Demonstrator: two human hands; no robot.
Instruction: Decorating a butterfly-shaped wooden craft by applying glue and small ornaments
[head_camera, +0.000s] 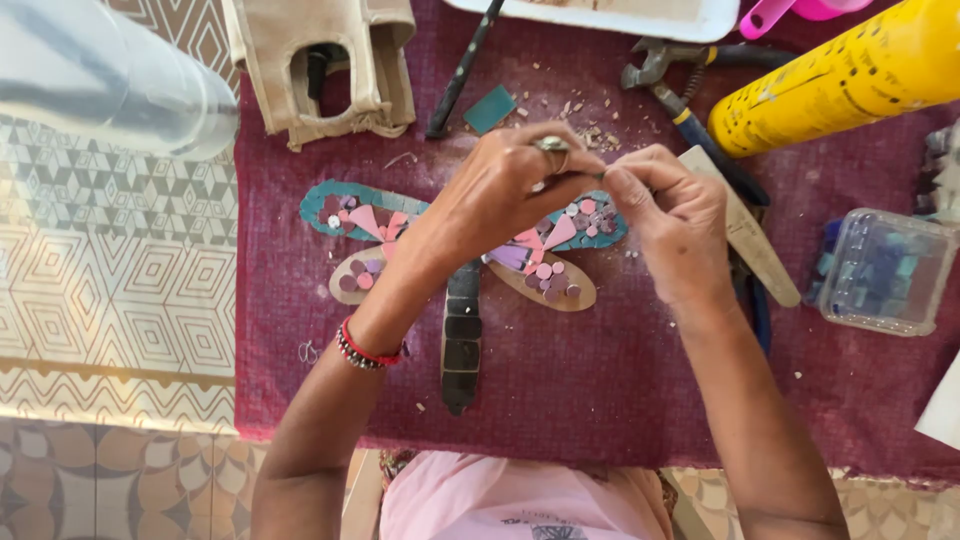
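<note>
A dark red cloth (600, 380) covers the bench, and on it lies one dragonfly mosaic (462, 300) with four wings. At upper right lies one yellow cylinder (850, 75) with small dark print; one clear box of blue tiles (880, 270) sits right. Above the dragonfly, the left hand (510, 190) and right hand (670, 215) meet fingertip to fingertip, pinching something too small to tell.

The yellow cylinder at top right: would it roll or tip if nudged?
The yellow cylinder lies on its side on the maroon cloth, so it cannot tip but would probably roll. The pliers beside it might check that. Its smooth surface looks somewhat slippery.
</note>
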